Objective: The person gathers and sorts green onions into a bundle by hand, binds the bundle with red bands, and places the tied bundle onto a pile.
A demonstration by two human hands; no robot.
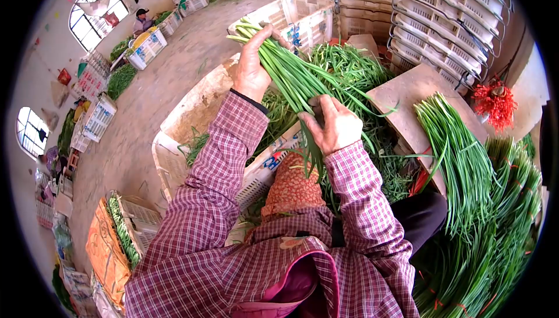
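My left hand (254, 68) is wrapped round a bunch of garlic chives (288, 73) near its pale stem ends, holding it up over the crates. The bunch slants down to the right. Lower down, my right hand (335, 125) is closed, thumb against fingers, on the green leaves of the same bunch. Some leaf tips hang below it, and others stick out to the right. Under the bunch lies a heap of loose chive leaves (349, 68). To the right, another chive bunch (454, 143) rests on a brown board (402, 94).
A white plastic crate (169, 161) stands in front of me, another crate (311, 12) beyond it. Stacked crates (445, 18) rise at the back right. Red ties (494, 101) hang near the board. Tied chives (489, 248) are piled at my right. A person (141, 22) sits far off, left.
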